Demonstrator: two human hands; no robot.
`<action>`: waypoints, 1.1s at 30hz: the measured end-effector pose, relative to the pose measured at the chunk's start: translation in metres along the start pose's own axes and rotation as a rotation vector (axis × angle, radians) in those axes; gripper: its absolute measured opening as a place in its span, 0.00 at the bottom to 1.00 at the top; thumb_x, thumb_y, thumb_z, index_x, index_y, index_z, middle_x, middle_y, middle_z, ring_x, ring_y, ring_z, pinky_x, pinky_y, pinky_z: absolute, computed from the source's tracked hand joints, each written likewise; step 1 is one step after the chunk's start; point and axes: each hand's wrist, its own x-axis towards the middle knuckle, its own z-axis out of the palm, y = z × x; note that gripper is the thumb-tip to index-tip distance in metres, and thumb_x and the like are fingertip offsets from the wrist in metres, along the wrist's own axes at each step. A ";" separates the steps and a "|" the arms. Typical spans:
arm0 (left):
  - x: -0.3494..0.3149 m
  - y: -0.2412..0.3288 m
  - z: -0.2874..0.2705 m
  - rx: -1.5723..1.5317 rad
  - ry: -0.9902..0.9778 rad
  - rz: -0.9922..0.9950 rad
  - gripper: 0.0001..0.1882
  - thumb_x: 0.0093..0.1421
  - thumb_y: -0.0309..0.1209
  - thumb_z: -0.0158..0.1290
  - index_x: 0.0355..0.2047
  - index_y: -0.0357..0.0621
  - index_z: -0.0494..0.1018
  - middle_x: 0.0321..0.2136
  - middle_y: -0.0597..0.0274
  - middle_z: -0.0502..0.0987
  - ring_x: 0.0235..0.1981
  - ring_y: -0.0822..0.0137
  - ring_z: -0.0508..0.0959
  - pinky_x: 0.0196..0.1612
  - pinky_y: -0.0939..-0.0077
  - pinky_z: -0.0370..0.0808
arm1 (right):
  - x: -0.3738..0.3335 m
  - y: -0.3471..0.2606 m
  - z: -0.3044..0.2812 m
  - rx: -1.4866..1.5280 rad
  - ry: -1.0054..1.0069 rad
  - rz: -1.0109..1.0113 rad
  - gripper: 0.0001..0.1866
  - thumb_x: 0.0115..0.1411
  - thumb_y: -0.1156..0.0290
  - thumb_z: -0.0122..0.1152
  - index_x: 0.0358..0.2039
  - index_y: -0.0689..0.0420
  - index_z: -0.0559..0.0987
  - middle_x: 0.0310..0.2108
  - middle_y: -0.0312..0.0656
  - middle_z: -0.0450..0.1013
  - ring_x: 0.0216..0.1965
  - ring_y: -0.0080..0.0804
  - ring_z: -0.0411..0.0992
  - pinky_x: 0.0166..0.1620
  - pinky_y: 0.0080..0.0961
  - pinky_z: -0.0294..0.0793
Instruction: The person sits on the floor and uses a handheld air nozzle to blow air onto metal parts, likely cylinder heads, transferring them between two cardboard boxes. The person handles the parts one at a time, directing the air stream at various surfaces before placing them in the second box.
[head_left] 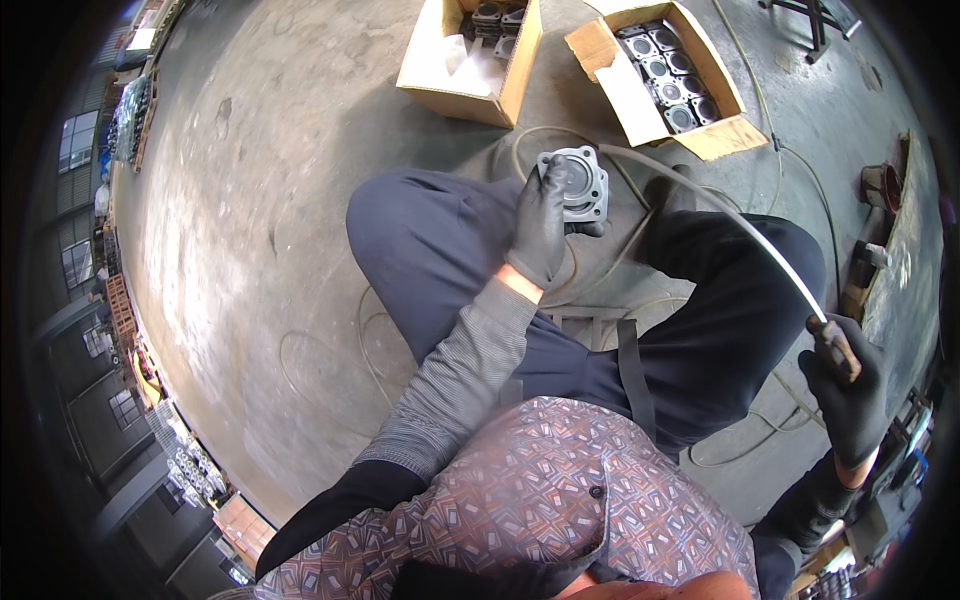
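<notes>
My left hand (pixel 541 230), in a dark glove, grips a grey metal casting (pixel 590 192) between my knees. The casting has a round recess and a flange with holes; my thumb lies over its near left side. Out to the right, my gloved right hand (pixel 855 400) is closed around the brown handle of a long, slim metal rod tool (pixel 755 232). The rod, looking curved in this view, runs up and left, its far end close to the casting's upper right edge. Whether it touches the casting I cannot tell.
Ahead stand two open cardboard boxes: the right box (pixel 742 133) holds rows of similar castings, the left box (pixel 510 112) some castings and white sheets. A thin hose (pixel 822 190) loops over the concrete floor (pixel 230 200). At right is a bench-like surface (pixel 905 265).
</notes>
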 end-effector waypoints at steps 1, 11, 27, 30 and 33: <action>0.001 0.002 0.001 -0.019 0.006 -0.024 0.23 0.76 0.48 0.45 0.56 0.43 0.70 0.40 0.59 0.80 0.31 0.67 0.82 0.28 0.72 0.82 | 0.004 -0.001 0.000 -0.062 0.009 -0.117 0.18 0.48 0.83 0.70 0.42 0.60 0.81 0.28 0.47 0.76 0.26 0.37 0.76 0.34 0.28 0.73; 0.004 0.149 -0.026 0.302 -0.011 -0.018 0.28 0.71 0.35 0.53 0.67 0.38 0.62 0.49 0.54 0.78 0.40 0.69 0.83 0.39 0.76 0.82 | 0.090 0.045 -0.042 0.310 0.131 0.075 0.19 0.62 0.81 0.63 0.54 0.65 0.78 0.30 0.38 0.75 0.29 0.23 0.73 0.34 0.19 0.71; 0.363 0.092 -0.198 0.475 0.065 -0.166 0.22 0.68 0.30 0.57 0.61 0.44 0.69 0.43 0.56 0.80 0.43 0.62 0.83 0.28 0.66 0.86 | 0.317 0.108 0.071 0.627 0.025 0.166 0.22 0.63 0.79 0.63 0.58 0.66 0.75 0.44 0.40 0.77 0.30 0.22 0.73 0.32 0.21 0.74; 0.415 0.033 -0.204 0.610 0.213 -0.031 0.26 0.62 0.24 0.63 0.60 0.39 0.70 0.45 0.56 0.82 0.44 0.65 0.82 0.41 0.71 0.83 | 0.329 0.109 0.083 0.615 -0.010 0.235 0.24 0.61 0.80 0.63 0.58 0.67 0.75 0.45 0.42 0.77 0.30 0.23 0.74 0.32 0.22 0.75; 0.440 -0.003 -0.201 0.633 0.429 -0.057 0.28 0.52 0.31 0.72 0.52 0.34 0.77 0.44 0.47 0.85 0.45 0.56 0.84 0.51 0.68 0.78 | 0.337 0.104 0.089 0.595 -0.002 0.252 0.23 0.61 0.78 0.64 0.57 0.69 0.75 0.38 0.42 0.77 0.28 0.24 0.73 0.33 0.22 0.73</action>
